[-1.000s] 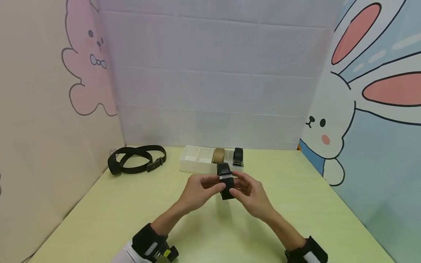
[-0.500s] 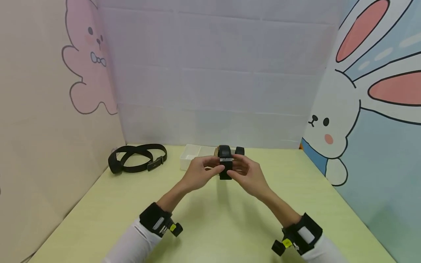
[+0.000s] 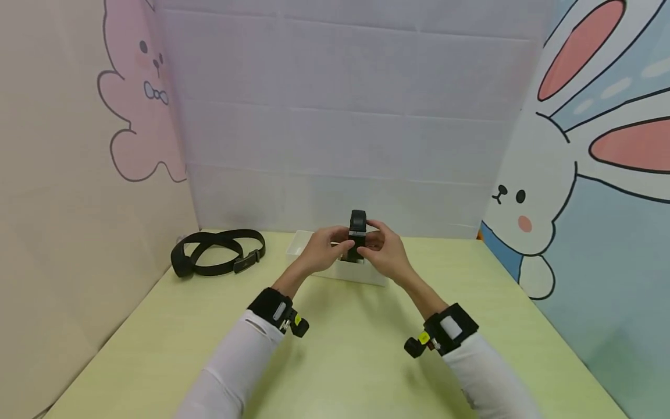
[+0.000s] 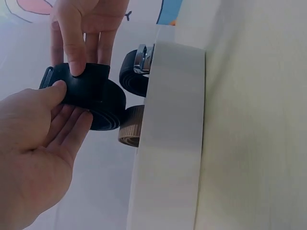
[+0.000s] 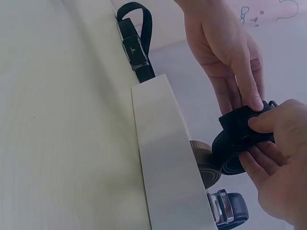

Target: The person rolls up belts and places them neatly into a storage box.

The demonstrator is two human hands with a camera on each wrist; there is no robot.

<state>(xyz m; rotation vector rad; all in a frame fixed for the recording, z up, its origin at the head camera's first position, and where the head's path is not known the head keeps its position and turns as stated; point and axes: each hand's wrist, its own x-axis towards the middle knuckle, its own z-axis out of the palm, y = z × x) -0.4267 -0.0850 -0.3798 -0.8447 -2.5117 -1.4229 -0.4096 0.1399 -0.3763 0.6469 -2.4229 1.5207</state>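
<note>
Both hands hold a rolled black belt [image 3: 358,221] upright over the white box [image 3: 361,272] at the back of the table. My left hand [image 3: 321,250] pinches the roll from the left, thumb on the near side. From the right, my right hand [image 3: 389,256] pinches it too, thumb in front. Beyond the box wall in the left wrist view, a rolled brown ribbed belt [image 4: 132,128] sits close beside the held roll. A second rolled black belt [image 4: 134,79] with a silver buckle lies past it. In the head view the hands hide much of the box.
A loosely looped black belt [image 3: 214,270] with a dark buckle lies at the back left of the table. A pale back wall [image 3: 340,145] stands close behind the box. A printed side panel [image 3: 602,262] borders the table's right side.
Both hands have carried the rolled black belt forward, away from the body, from in front of the box to above it. Their pinching grip stays the same.
</note>
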